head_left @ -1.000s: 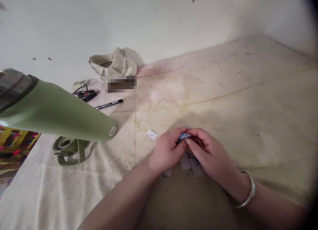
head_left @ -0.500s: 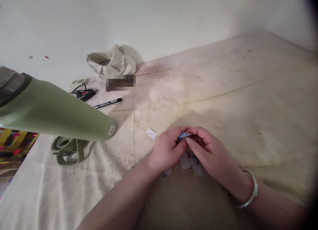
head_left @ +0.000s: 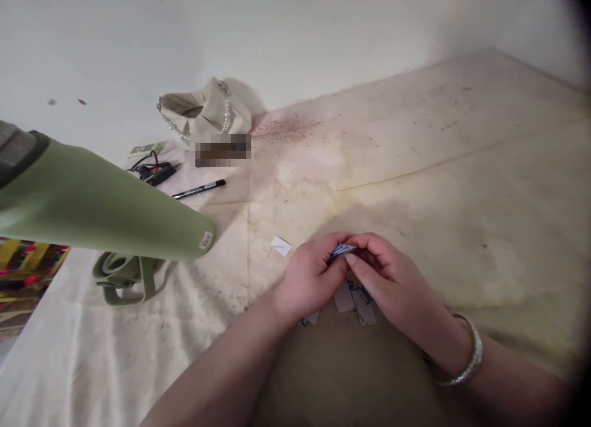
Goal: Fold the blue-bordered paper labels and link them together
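Observation:
Both my hands meet over the cloth-covered table, pinching a small blue-and-white patterned piece between them. My left hand closes on its left side with thumb and fingers. My right hand, with a silver bangle on the wrist, grips the right side, thumb on the near edge. Most of the piece is hidden by my fingers, so its full shape does not show. Beneath the hands lie several pale paper pieces with blue markings, partly covered. A small white paper slip with print rests left of my left hand.
A tall green bottle stands at the left, with its green handled lid on the cloth. Behind are a black pen, a black cable item and a cream bag with a pearl strap by the wall.
The view has shifted very slightly. Both hands keep their grip on the patterned piece, which shows a little more of its surface now.

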The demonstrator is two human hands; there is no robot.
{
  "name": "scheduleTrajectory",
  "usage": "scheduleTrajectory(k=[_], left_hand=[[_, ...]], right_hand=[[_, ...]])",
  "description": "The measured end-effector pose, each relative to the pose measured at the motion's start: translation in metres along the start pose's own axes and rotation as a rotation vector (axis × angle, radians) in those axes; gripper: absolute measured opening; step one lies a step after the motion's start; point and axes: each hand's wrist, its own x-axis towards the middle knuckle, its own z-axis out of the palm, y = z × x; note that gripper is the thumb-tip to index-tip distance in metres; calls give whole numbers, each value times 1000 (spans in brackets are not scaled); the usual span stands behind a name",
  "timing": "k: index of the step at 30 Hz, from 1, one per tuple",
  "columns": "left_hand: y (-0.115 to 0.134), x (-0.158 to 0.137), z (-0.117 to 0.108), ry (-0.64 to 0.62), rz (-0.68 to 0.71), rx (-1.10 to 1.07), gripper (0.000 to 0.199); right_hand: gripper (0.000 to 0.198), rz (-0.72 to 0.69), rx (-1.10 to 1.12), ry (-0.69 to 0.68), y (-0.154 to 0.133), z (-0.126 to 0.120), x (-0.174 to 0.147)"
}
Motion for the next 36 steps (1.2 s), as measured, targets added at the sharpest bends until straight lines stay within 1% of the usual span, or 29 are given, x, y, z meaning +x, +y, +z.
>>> scheduleTrajectory(k=[11, 31, 36], left_hand=[[0, 1, 1, 7, 5, -2, 34], [0, 1, 1, 2, -6, 1, 33], [0, 1, 1, 3, -6, 2, 34]], right_hand=[[19, -2, -6, 4, -1, 0, 0], [21, 43, -2, -11, -5, -1, 0], [20, 20, -20, 0, -3, -3, -2]])
